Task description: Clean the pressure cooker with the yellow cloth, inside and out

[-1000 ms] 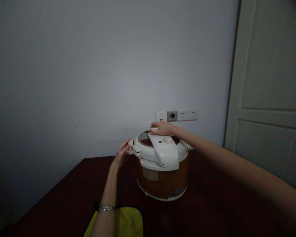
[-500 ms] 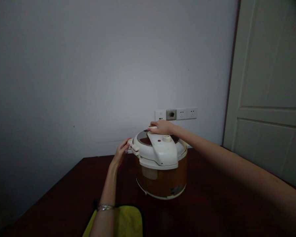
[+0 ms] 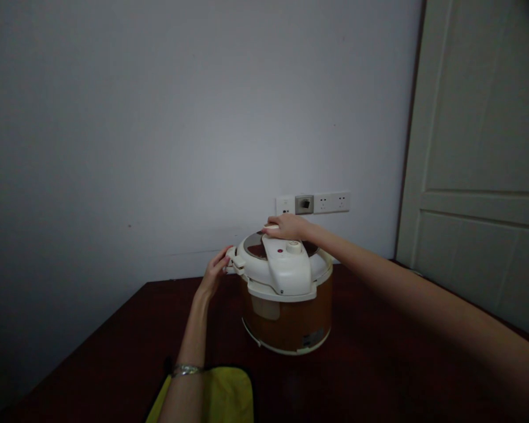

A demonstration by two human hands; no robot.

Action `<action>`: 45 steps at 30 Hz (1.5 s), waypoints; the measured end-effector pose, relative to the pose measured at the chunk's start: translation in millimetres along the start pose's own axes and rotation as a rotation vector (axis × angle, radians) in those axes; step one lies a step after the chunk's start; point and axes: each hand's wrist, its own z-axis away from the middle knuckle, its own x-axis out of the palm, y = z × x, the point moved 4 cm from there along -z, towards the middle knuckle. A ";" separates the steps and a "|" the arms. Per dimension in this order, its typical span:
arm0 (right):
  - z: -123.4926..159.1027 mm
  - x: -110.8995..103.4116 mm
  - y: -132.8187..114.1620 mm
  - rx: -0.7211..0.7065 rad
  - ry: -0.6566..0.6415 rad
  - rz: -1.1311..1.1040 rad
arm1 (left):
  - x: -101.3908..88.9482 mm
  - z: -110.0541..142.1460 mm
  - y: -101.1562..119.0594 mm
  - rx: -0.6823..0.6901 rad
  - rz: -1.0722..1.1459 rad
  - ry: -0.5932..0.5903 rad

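Observation:
A brown electric pressure cooker (image 3: 286, 323) with a cream lid (image 3: 284, 267) stands on a dark wooden table (image 3: 379, 364). My right hand (image 3: 286, 227) rests on the far end of the lid's handle, fingers curled over it. My left hand (image 3: 215, 273) touches the small side handle at the lid's left edge, fingers bent against it. A bracelet (image 3: 184, 370) sits on my left wrist.
A yellow cloth (image 3: 227, 395) lies at the table's near edge under my left forearm. A row of wall sockets (image 3: 312, 203) sits just behind the cooker. A pale door (image 3: 485, 164) stands at the right.
Both hands keep their hold on the cooker. The cooker and hands sit slightly further left and higher in view, as the camera shifted.

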 end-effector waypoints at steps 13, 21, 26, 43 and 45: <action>3.1 -3.7 -4.2 0.091 0.003 0.000 | 6.2 1.8 4.5 -0.009 0.019 0.028; 4.4 -5.0 -4.8 0.108 -0.001 -0.008 | 2.4 -1.8 0.0 0.012 0.039 -0.006; 5.7 -5.9 -5.7 0.118 0.005 0.000 | 2.3 -1.7 -0.7 0.009 0.033 0.000; 2.8 -2.3 -7.5 0.221 0.022 0.005 | 0.6 -3.2 -2.7 -0.007 0.007 0.023; 2.8 -2.5 -8.0 0.228 0.021 0.002 | 0.5 -3.0 -2.4 -0.006 0.004 0.019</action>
